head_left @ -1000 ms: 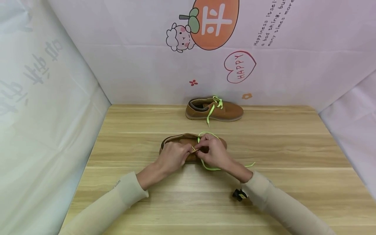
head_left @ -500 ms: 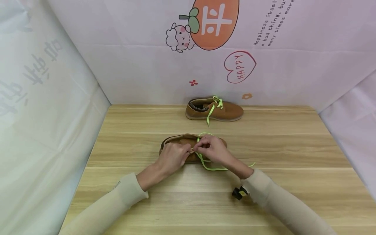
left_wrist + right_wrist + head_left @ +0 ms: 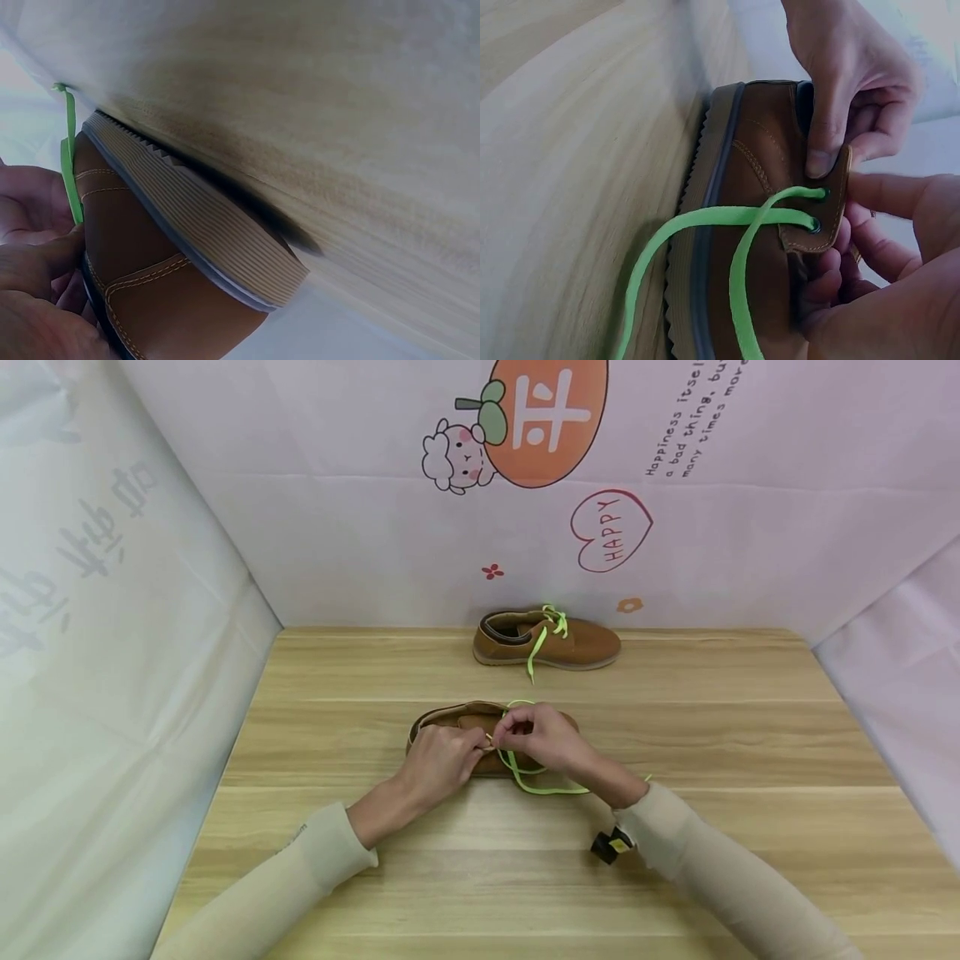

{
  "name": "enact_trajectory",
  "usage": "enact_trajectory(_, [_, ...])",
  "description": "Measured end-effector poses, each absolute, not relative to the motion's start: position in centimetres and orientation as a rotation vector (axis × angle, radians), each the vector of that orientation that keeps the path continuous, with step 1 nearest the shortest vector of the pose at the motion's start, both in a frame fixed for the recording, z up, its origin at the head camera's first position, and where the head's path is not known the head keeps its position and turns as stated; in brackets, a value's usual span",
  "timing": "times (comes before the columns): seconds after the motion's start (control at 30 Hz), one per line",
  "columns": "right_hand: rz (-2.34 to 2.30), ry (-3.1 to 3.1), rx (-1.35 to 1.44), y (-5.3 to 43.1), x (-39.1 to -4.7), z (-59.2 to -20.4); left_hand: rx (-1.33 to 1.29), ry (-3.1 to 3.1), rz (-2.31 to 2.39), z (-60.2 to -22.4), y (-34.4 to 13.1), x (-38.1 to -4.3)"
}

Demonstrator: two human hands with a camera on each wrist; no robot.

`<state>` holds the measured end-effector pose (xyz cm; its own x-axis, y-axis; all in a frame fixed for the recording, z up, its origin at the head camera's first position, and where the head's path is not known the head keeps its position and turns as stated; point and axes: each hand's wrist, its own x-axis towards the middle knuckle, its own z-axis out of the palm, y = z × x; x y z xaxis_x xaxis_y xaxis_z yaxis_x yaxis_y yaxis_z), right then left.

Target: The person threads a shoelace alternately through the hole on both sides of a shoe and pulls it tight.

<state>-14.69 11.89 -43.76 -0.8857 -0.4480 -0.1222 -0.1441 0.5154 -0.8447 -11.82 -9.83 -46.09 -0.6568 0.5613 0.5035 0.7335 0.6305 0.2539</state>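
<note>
The left hand [image 3: 444,758] pinches the eyelet flap [image 3: 835,213]; the right hand [image 3: 551,743] curls at its edge, hold unclear. A slipping pinch could twist the green shoelace [image 3: 712,216].

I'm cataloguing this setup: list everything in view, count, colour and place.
Cloth walls: 3, white, left, back, right
Tabletop: 1, light wood, between walls
Shoes: 2, brown, near shoe mid-table, far shoe by back wall
Laces: 2, lime, one per shoe
Fruit print: 1, orange, back wall
Sheep print: 1, white, beside fruit
Heart print: 1, red, below fruit
Flower prints: 2, red, orange, back wall
Lettering: several, black, grey, red, white, walls
Small object: 1, black, by right sleeve
Sleeves: 2, beige, forearms
Left hand: 1, bare, pinching shoe flap
Right hand: 1, bare, at shoe flap
</note>
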Motion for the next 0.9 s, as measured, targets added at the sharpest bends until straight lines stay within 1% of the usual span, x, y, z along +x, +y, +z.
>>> enact_trajectory(0.23, [-1.371, 2.488, -0.525, 11.5, -14.2, -43.6, -1.021, -2.490, -0.667, -45.9, -9.7, -11.9])
enact_trajectory(0.4, [-1.497, 2.449, -0.491, 11.4, -14.0, -43.6, -1.011, -2.504, -0.697, -45.9, -9.7, -12.0])
enact_trajectory(0.63, [-1.715, 2.365, -0.567, 11.8, -14.3, -43.1, -0.993, -2.520, -0.749, -46.0, -9.7, -12.2])
enact_trajectory(0.9, [-1.856, 2.316, -0.603, 12.5, -14.5, -40.1, -0.990, -2.504, -0.792, -46.2, -9.7, -12.2])
